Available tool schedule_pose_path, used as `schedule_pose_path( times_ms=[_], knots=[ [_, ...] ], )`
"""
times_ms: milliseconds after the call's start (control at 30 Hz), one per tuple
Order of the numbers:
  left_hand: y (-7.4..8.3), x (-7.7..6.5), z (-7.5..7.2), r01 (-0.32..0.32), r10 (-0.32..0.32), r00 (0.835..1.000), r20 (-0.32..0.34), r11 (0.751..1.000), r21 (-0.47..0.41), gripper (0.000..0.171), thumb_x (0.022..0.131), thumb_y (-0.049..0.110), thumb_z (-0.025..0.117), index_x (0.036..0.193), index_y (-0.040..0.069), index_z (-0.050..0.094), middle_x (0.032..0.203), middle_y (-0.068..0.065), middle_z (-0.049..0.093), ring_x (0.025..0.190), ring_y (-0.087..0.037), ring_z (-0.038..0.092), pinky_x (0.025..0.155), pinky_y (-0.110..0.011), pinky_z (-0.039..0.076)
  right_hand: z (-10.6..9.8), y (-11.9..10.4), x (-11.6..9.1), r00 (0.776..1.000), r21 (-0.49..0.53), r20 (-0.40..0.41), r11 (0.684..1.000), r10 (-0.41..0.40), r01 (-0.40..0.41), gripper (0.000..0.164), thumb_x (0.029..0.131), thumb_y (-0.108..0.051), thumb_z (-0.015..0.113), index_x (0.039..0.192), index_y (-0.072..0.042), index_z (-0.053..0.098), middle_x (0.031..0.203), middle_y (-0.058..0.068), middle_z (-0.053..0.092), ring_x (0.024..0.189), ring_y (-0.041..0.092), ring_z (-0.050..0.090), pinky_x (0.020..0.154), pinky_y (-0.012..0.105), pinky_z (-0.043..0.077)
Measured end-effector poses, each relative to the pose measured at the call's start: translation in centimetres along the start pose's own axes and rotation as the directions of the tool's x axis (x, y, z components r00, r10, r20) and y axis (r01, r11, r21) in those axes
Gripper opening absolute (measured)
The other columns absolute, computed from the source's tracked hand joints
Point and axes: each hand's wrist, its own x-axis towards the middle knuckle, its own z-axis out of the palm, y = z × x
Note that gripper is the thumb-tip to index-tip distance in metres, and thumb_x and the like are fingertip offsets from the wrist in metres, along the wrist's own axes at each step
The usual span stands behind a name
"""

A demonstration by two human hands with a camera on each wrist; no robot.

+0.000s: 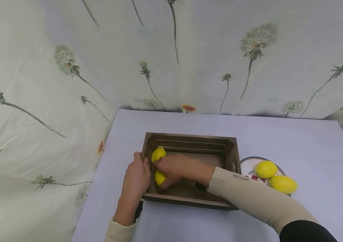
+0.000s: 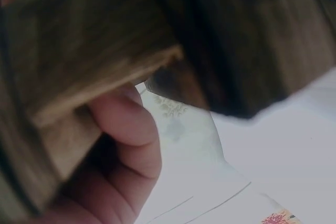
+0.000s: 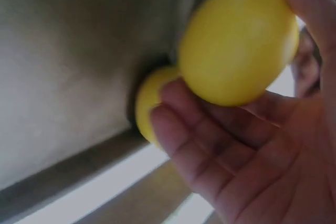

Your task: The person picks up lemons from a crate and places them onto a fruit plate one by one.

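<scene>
Inside the brown wooden crate [image 1: 189,200], my right hand [image 1: 172,168] holds a lemon [image 3: 239,45] between thumb and fingers, near the crate's left end. A second lemon [image 1: 158,153] lies in the far left corner. In the right wrist view my fingertips overlap this other lemon [image 3: 148,98]. My left hand [image 1: 136,178] grips the crate's left end. In the left wrist view its fingers [image 2: 131,124] curl around the wooden slat [image 2: 94,40] at an opening.
Right of the crate, a round plate [image 1: 248,163] with a coloured rim and red print carries two more lemons [image 1: 266,169]. My right sleeve [image 1: 250,188] crosses the crate's right end and covers part of the plate. A floral-patterned backdrop [image 1: 201,67] stands behind the white table [image 1: 316,148].
</scene>
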Motion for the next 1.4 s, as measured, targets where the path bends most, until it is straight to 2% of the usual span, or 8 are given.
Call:
schedule_pose_path(
  times_ms=[300, 567, 733, 867, 1000, 1167, 1300, 1400],
  knots=[
    [0.2, -0.3, 0.0, -0.005, 0.005, 1.000, 0.005, 1.000, -0.007, 0.030, 0.110, 0.017, 0.049, 0.130, -0.006, 0.047, 0.096, -0.023, 0.070, 0.065, -0.024, 0.066, 0.054, -0.036, 0.056, -3.1, 0.3, -3.8, 0.995, 0.046, -0.056, 0.996, 0.079, -0.076, 0.069, 0.079, -0.066, 0.080, 0.118, -0.011, 0.063, 0.082, -0.007, 0.057, 0.070, 0.013, 0.056, 0.062, 0.028, 0.049],
    [0.3, -0.4, 0.0, -0.026, 0.026, 0.999, -0.024, 1.000, -0.010, 0.028, 0.110, 0.015, 0.049, 0.127, -0.007, 0.049, 0.100, -0.027, 0.071, 0.060, -0.023, 0.062, 0.049, -0.034, 0.052, -6.0, 0.7, -8.9, 0.980, 0.130, -0.167, 0.987, 0.112, -0.091, 0.065, 0.082, -0.055, 0.084, 0.124, -0.012, 0.060, 0.094, -0.006, 0.060, 0.080, 0.013, 0.057, 0.070, 0.030, 0.051],
    [0.4, -0.5, 0.0, -0.011, 0.010, 1.000, -0.011, 1.000, -0.020, 0.029, 0.110, 0.015, 0.049, 0.128, -0.007, 0.049, 0.104, -0.028, 0.070, 0.062, -0.024, 0.062, 0.051, -0.035, 0.052, -6.6, 1.2, -12.9, 0.954, 0.181, -0.254, 0.977, 0.159, -0.115, 0.069, 0.082, -0.047, 0.087, 0.135, -0.011, 0.059, 0.118, -0.002, 0.064, 0.100, 0.016, 0.058, 0.082, 0.034, 0.054],
    [0.6, -0.5, -0.1, 0.001, -0.001, 1.000, 0.002, 1.000, -0.031, 0.030, 0.110, 0.014, 0.049, 0.129, -0.008, 0.048, 0.105, -0.028, 0.070, 0.062, -0.023, 0.062, 0.051, -0.035, 0.053, -6.5, 1.9, -16.4, 0.921, 0.223, -0.342, 0.968, 0.187, -0.114, 0.069, 0.083, -0.041, 0.089, 0.138, -0.012, 0.058, 0.132, -0.003, 0.060, 0.111, 0.016, 0.056, 0.093, 0.039, 0.053],
    [0.6, -0.5, -0.1, 0.002, -0.002, 1.000, 0.010, 0.999, -0.037, 0.031, 0.110, 0.014, 0.049, 0.131, -0.008, 0.048, 0.104, -0.027, 0.070, 0.061, -0.022, 0.061, 0.051, -0.035, 0.052, -6.1, 3.1, -20.1, 0.871, 0.277, -0.418, 0.950, 0.256, -0.146, 0.069, 0.084, -0.038, 0.089, 0.141, -0.017, 0.056, 0.138, -0.004, 0.055, 0.109, 0.014, 0.057, 0.093, 0.040, 0.056],
    [0.7, -0.5, 0.0, -0.012, 0.012, 1.000, 0.002, 1.000, -0.027, 0.031, 0.110, 0.015, 0.050, 0.131, -0.008, 0.048, 0.106, -0.028, 0.070, 0.061, -0.023, 0.061, 0.052, -0.035, 0.052, -4.2, 5.4, -24.5, 0.775, 0.362, -0.496, 0.905, 0.391, -0.225, 0.076, 0.085, -0.029, 0.090, 0.148, -0.011, 0.051, 0.147, 0.007, 0.050, 0.116, 0.024, 0.060, 0.089, 0.044, 0.059],
    [0.6, -0.6, 0.0, -0.025, 0.025, 1.000, 0.000, 0.999, -0.028, 0.030, 0.110, 0.014, 0.050, 0.130, -0.008, 0.048, 0.106, -0.029, 0.070, 0.061, -0.022, 0.061, 0.051, -0.035, 0.052, -1.6, 7.1, -26.6, 0.710, 0.436, -0.488, 0.846, 0.508, -0.306, 0.078, 0.084, -0.028, 0.091, 0.147, -0.007, 0.050, 0.147, 0.014, 0.049, 0.116, 0.032, 0.061, 0.087, 0.053, 0.059],
    [0.5, -0.8, -0.1, -0.016, 0.016, 1.000, 0.001, 0.999, -0.032, 0.031, 0.110, 0.014, 0.049, 0.131, -0.008, 0.047, 0.104, -0.027, 0.070, 0.059, -0.022, 0.059, 0.049, -0.034, 0.050, 0.9, 8.2, -26.9, 0.701, 0.488, -0.426, 0.797, 0.572, -0.355, 0.078, 0.085, -0.028, 0.089, 0.147, -0.005, 0.048, 0.148, 0.019, 0.048, 0.114, 0.038, 0.061, 0.088, 0.059, 0.057]
  ],
)
